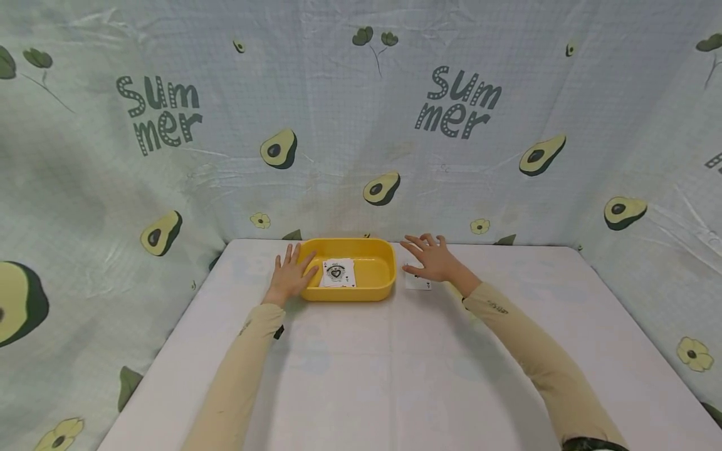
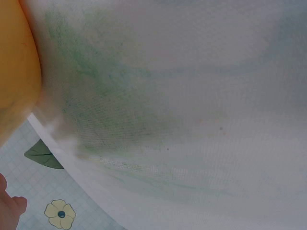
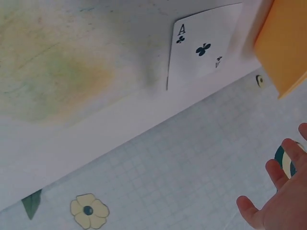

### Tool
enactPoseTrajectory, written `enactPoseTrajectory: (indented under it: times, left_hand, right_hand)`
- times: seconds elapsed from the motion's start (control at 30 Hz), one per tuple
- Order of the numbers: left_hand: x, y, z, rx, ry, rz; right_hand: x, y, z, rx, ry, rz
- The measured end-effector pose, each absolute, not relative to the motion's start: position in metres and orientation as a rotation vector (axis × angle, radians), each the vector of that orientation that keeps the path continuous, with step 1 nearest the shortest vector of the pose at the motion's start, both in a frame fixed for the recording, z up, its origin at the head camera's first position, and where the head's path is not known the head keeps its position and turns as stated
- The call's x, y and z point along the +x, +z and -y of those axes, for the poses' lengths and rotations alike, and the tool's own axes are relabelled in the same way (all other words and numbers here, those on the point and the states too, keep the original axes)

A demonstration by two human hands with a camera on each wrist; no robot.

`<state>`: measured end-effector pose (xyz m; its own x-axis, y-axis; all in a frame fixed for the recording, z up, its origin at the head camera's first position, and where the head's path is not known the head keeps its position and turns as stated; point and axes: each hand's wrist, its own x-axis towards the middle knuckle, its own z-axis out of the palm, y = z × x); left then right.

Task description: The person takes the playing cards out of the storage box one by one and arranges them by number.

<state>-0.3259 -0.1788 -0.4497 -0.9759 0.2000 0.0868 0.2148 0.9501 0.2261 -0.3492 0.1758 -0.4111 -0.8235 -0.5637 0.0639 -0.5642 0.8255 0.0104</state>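
Observation:
A yellow tray (image 1: 348, 294) stands near the table's far edge, with playing cards (image 1: 338, 273) lying in its left part. My left hand (image 1: 289, 275) is at the tray's left rim, fingers spread, the thumb reaching over the rim toward the cards. To the right of the tray, my right hand (image 1: 433, 260) hovers over an ace of clubs (image 3: 204, 48) that lies face up on the table. Its fingers are spread and nothing is between them. In the head view this hand partly covers the ace. The tray's side (image 3: 283, 48) shows close beside the card in the right wrist view.
The white-covered table (image 1: 361, 376) ends just behind the tray. A cloth backdrop (image 1: 338, 94) printed with avocados and lettering rises behind it and along both sides.

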Motion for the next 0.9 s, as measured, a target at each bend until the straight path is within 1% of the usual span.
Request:
enactPoseTrajectory:
  times: [0.47, 0.6, 0.63, 0.73, 0.83, 0.9]
  left_hand:
    - [-0.325, -0.450, 0.180, -0.300, -0.325, 3.036]
    - [-0.329, -0.453, 0.182, -0.296, -0.402, 3.048]
    - [-0.335, -0.462, 0.185, -0.311, -0.412, 3.019]
    - [-0.338, -0.465, 0.186, -0.310, -0.437, 3.029]
    - [-0.336, -0.463, 0.185, -0.294, -0.436, 3.026]
    - [-0.327, -0.452, 0.180, -0.267, -0.398, 3.062]
  right_hand:
    - [-0.347, -0.406, -0.140, 0.940, 0.078, 2.904]
    - [-0.350, -0.409, -0.131, 0.925, 0.072, 2.923]
    - [-0.351, -0.410, -0.128, 0.926, 0.069, 2.927]
    - [-0.353, -0.412, -0.120, 0.935, 0.064, 2.922]
    - [-0.354, -0.413, -0.112, 0.948, 0.093, 2.907]
    - [-0.354, -0.413, -0.106, 0.955, 0.125, 2.904]
